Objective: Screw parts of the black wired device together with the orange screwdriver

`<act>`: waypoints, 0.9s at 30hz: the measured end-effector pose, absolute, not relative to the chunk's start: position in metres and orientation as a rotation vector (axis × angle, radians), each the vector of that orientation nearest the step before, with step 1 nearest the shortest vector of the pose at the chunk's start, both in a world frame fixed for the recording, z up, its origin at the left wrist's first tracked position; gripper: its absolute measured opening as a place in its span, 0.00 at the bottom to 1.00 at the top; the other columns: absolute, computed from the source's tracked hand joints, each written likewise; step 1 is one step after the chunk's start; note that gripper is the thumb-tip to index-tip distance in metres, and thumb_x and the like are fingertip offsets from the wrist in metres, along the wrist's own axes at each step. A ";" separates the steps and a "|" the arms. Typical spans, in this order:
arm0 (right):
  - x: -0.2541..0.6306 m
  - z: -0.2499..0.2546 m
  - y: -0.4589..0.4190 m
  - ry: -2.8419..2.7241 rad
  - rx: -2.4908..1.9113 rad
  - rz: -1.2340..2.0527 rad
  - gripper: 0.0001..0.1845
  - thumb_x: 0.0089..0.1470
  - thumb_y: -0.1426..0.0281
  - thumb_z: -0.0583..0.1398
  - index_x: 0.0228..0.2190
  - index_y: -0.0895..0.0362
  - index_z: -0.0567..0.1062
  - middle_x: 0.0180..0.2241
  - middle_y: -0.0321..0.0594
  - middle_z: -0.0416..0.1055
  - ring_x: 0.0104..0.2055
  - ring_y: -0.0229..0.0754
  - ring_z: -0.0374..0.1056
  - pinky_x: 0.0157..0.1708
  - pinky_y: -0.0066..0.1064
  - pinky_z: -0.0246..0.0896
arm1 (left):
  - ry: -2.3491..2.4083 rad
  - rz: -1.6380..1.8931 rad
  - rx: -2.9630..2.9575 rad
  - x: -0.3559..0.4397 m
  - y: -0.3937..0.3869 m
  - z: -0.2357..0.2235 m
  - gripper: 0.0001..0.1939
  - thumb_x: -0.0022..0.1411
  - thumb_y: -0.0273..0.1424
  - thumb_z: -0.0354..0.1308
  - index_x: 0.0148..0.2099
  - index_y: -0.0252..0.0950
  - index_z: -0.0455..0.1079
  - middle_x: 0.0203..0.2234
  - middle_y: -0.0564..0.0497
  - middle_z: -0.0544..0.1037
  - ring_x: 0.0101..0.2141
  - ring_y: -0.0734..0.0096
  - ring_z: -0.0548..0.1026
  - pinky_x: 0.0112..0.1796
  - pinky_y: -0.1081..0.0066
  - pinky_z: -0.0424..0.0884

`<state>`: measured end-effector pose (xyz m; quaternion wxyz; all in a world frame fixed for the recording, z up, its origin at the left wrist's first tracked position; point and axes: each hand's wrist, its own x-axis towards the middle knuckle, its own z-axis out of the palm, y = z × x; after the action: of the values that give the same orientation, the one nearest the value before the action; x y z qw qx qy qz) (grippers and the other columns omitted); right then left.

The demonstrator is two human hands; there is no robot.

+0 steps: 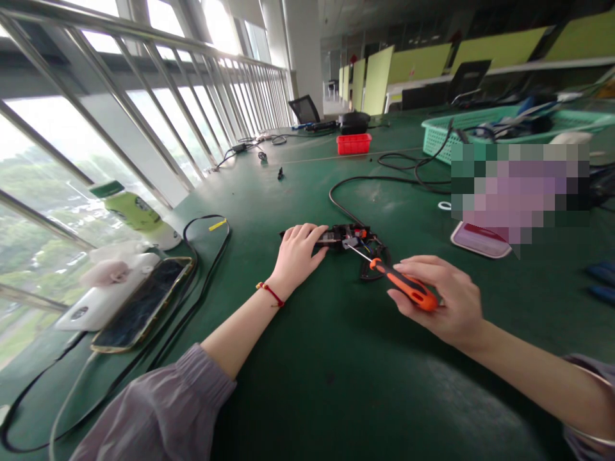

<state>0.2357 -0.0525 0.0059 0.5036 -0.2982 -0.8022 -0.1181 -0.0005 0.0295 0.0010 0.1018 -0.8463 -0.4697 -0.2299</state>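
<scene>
A small black electronic device (346, 236) with exposed wires and a circuit board lies on the green table (336, 384). My left hand (298, 255) rests on its left end, fingers pressed down on it to hold it still. My right hand (444, 298) grips an orange-handled screwdriver (406, 286). The screwdriver's metal shaft slants up and left, with its tip touching the device near its middle. A black cable (343, 205) runs from the device toward the back of the table.
A phone (144, 304) and a white gadget (103, 298) lie at the left by a green-capped bottle (132, 208). A red bin (354, 143) and a green basket (461, 131) stand farther back. A pink-edged tray (480, 240) sits to the right. Window railings line the left side.
</scene>
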 end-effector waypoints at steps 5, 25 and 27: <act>0.236 0.002 -0.052 -1.862 -0.677 -0.228 0.27 0.44 0.77 0.63 0.47 0.57 0.64 0.33 0.42 0.71 0.34 0.43 0.70 0.29 0.34 0.69 | -1.386 -0.682 -2.494 0.000 0.030 0.001 0.18 0.61 0.33 0.52 0.53 0.38 0.63 0.44 0.48 0.72 0.46 0.62 0.67 0.49 0.62 0.62; 0.235 0.008 -0.053 -1.977 -0.720 -0.335 0.13 0.47 0.71 0.62 0.37 0.55 0.68 0.26 0.37 0.72 0.30 0.42 0.71 0.34 0.37 0.71 | -1.381 -0.683 -2.491 0.000 0.030 0.001 0.17 0.61 0.33 0.52 0.52 0.37 0.64 0.44 0.48 0.72 0.45 0.62 0.67 0.48 0.63 0.62; 0.236 0.007 -0.051 -1.919 -0.734 -0.344 0.16 0.46 0.71 0.62 0.40 0.55 0.68 0.28 0.38 0.73 0.31 0.43 0.71 0.35 0.37 0.71 | -1.381 -0.682 -2.491 -0.001 0.030 0.001 0.17 0.61 0.33 0.52 0.52 0.37 0.64 0.44 0.49 0.72 0.45 0.62 0.67 0.48 0.63 0.62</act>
<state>0.2361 -0.0515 0.0065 0.5049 -0.3042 -0.7951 -0.1424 -0.0006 0.0298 0.0011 0.1061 -0.8457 -0.4689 -0.2315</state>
